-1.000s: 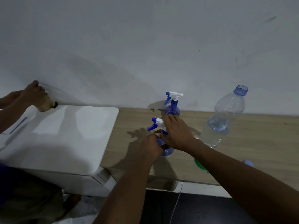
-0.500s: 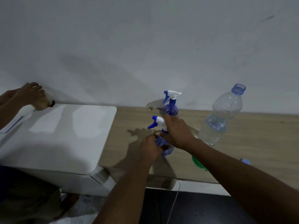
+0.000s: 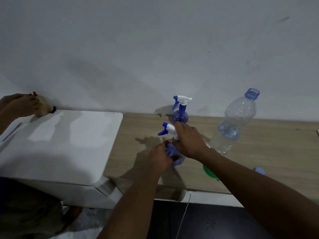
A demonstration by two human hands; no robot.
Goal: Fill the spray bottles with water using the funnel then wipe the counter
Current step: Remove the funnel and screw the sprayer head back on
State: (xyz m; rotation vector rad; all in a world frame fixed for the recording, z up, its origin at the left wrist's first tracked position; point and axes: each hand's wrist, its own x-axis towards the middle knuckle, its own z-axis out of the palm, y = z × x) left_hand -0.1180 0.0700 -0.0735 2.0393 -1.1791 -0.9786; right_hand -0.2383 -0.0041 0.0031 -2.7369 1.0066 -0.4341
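Observation:
A small blue spray bottle (image 3: 177, 161) stands on the wooden counter (image 3: 276, 152). My left hand (image 3: 159, 155) grips its body. My right hand (image 3: 189, 142) is closed around its white and blue trigger head (image 3: 166, 129) at the neck. A second blue spray bottle (image 3: 180, 111) with its trigger head on stands behind it, near the wall. To the right, a large clear water bottle (image 3: 233, 125) stands uncapped, partly filled. The green funnel (image 3: 209, 172) lies by the counter's front edge, mostly hidden under my right forearm.
A blue bottle cap (image 3: 259, 170) lies on the counter at the right. A white cabinet top (image 3: 60, 140) adjoins the counter on the left, where another person's hand (image 3: 20, 105) holds a tan object against the wall. A thin white cable (image 3: 183, 216) hangs below the counter.
Both hands stay on the near spray bottle. My right hand has shifted slightly on the trigger head. The other person's hand at far left has moved a little.

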